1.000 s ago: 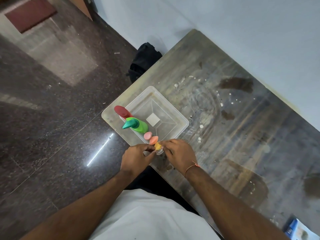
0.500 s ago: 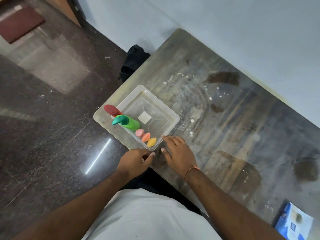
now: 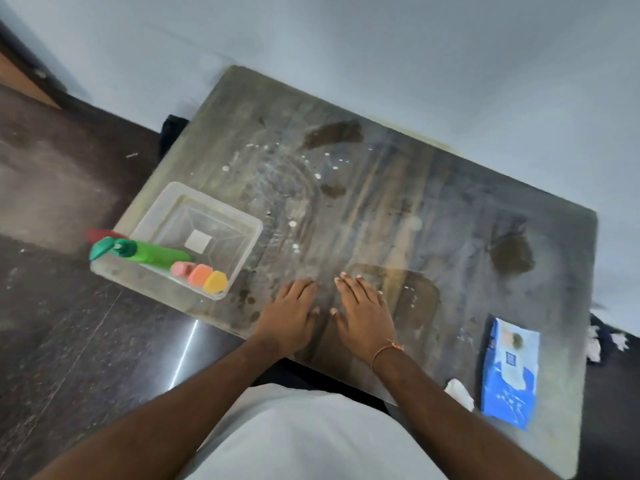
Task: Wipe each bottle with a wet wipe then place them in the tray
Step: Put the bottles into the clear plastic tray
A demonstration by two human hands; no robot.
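On the worn, stained table (image 3: 398,188) both hands lay flat and empty, palms down, fingers spread: the left hand (image 3: 289,315) and the right hand (image 3: 365,310) side by side near the front edge, thumbs almost meeting, neither holding anything. A thin orange thread (image 3: 388,348) circled the right wrist. To the left of the hands, at the table's front left corner, sat the clear plastic tray (image 3: 254,226), with a small white square showing at the middle of its floor. Along its near-left wall the bottles stood in a row: a green bottle (image 3: 159,252) with a teal cap leaning out over the rim, a red cap (image 3: 100,233) blurred behind it, then a pink cap (image 3: 180,268), an orange cap (image 3: 200,274) and a yellow cap (image 3: 215,282) close together. At the front right of the table lay a blue wet-wipe pack (image 3: 510,372); its label was too blurred to read. A crumpled white wipe (image 3: 459,393) lay just beside it at the table edge
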